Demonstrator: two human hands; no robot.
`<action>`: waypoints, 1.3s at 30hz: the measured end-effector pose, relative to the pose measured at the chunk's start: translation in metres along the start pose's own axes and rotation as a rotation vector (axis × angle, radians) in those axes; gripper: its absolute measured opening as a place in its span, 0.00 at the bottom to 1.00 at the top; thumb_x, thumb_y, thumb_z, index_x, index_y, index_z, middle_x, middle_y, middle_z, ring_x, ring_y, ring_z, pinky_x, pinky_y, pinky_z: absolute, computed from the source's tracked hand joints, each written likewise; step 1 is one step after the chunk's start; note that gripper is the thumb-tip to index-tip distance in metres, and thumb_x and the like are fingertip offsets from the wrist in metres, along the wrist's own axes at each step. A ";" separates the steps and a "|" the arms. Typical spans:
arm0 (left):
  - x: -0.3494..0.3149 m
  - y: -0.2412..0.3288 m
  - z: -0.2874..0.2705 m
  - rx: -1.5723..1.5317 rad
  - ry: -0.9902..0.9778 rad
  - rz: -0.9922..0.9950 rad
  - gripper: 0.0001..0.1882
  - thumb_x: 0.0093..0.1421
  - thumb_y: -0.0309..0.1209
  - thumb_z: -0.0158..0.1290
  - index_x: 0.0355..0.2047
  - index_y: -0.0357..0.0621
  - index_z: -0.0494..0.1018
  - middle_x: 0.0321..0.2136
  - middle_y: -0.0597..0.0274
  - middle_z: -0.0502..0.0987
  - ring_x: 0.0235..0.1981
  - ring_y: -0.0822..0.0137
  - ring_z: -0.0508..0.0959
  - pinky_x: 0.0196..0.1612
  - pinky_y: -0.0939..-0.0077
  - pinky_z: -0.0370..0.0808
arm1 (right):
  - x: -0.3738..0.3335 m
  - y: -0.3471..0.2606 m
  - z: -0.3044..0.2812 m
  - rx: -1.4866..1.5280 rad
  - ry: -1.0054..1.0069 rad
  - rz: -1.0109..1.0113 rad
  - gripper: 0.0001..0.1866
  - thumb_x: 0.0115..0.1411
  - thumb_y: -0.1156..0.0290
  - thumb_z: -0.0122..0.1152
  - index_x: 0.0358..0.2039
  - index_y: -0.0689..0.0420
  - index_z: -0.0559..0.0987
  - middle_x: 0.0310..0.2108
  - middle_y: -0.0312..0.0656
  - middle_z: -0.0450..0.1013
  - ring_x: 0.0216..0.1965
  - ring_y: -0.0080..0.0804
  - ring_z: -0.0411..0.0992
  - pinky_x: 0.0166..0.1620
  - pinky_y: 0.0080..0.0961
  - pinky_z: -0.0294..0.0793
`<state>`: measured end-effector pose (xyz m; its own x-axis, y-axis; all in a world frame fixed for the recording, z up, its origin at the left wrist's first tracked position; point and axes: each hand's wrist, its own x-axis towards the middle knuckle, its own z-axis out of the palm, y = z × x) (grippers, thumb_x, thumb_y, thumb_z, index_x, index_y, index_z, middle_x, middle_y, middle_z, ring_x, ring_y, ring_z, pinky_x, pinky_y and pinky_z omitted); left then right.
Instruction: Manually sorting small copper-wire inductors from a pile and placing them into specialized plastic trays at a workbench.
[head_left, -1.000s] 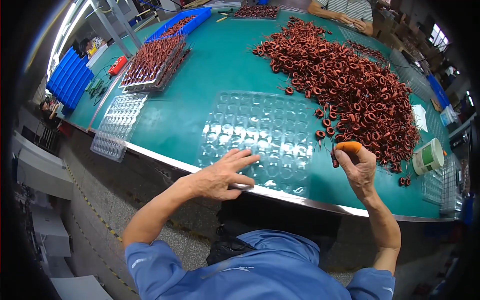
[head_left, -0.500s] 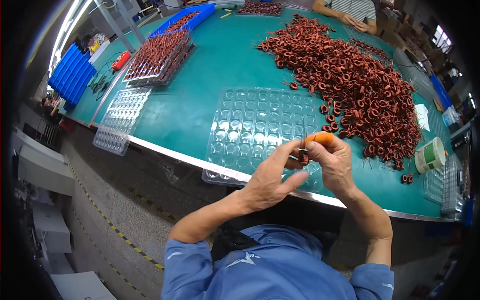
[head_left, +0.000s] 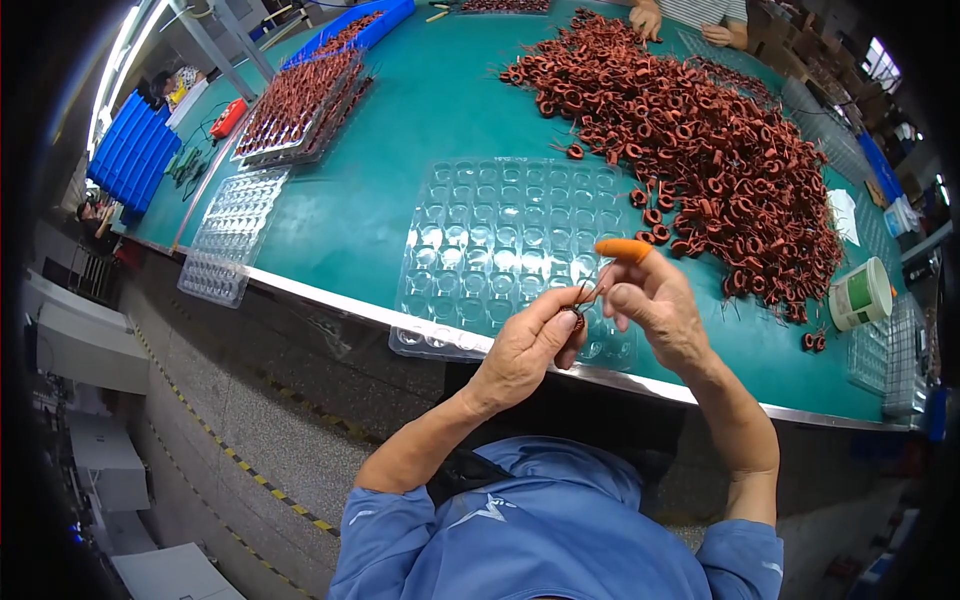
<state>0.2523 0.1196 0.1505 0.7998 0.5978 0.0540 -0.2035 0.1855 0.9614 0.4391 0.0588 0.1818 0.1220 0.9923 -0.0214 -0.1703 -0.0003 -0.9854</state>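
A small copper-red wire-wound ring coil [head_left: 578, 320] with thin wire leads is pinched between the thumb and fingers of my left hand [head_left: 522, 348]. My right hand [head_left: 655, 305] is just right of it, fingers apart, with an orange finger cot [head_left: 624, 249] on the raised index finger. Its other fingertips are close to the leads; whether they touch cannot be made out. Beneath both hands lies a clear plastic tray [head_left: 450, 215] with rows of round pockets, overhanging the table's front edge. To the right, a large heap of the same coils [head_left: 700, 150] covers the table.
Filled coil trays [head_left: 300, 115] are stacked at the left, near another clear tray [head_left: 230, 230] and a blue bin [head_left: 132, 155]. A white-green tub [head_left: 860, 296] stands at the right. Across the green table [head_left: 350, 230], another person's hands [head_left: 648, 20] are at the heap's far side.
My hands have separated slightly; the coil has shifted left and down with my left hand. My right index finger has lifted off it. The other person's hands have moved apart.
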 end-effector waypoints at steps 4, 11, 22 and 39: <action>-0.003 -0.007 0.004 0.093 -0.026 -0.016 0.16 0.70 0.35 0.39 0.51 0.36 0.64 0.29 0.64 0.69 0.25 0.77 0.68 0.30 0.83 0.69 | -0.004 0.003 -0.002 0.021 -0.015 0.094 0.24 0.56 0.64 0.66 0.49 0.64 0.71 0.32 0.36 0.72 0.27 0.17 0.68 0.26 0.14 0.66; -0.009 -0.008 0.015 -0.339 -0.159 -0.146 0.16 0.69 0.39 0.40 0.48 0.40 0.60 0.33 0.53 0.74 0.30 0.66 0.77 0.33 0.79 0.74 | -0.015 0.003 -0.003 0.009 -0.072 0.077 0.14 0.60 0.65 0.62 0.40 0.62 0.78 0.28 0.36 0.74 0.26 0.18 0.69 0.27 0.15 0.67; -0.014 -0.018 0.024 -0.168 0.010 -0.039 0.13 0.70 0.38 0.39 0.46 0.41 0.61 0.26 0.59 0.69 0.22 0.74 0.67 0.27 0.82 0.67 | -0.018 0.001 0.000 -0.538 0.079 -0.384 0.10 0.57 0.68 0.63 0.31 0.64 0.80 0.22 0.40 0.73 0.24 0.24 0.71 0.28 0.21 0.69; -0.011 -0.015 0.022 -0.327 -0.049 -0.020 0.18 0.66 0.27 0.45 0.52 0.46 0.51 0.30 0.53 0.72 0.22 0.69 0.73 0.27 0.79 0.73 | -0.034 0.014 0.008 -0.532 0.174 -0.344 0.14 0.52 0.74 0.69 0.38 0.62 0.76 0.25 0.40 0.77 0.27 0.24 0.77 0.32 0.21 0.76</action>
<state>0.2590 0.0930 0.1412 0.8304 0.5543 0.0563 -0.3514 0.4426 0.8250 0.4246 0.0264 0.1703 0.2470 0.9124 0.3265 0.4076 0.2078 -0.8892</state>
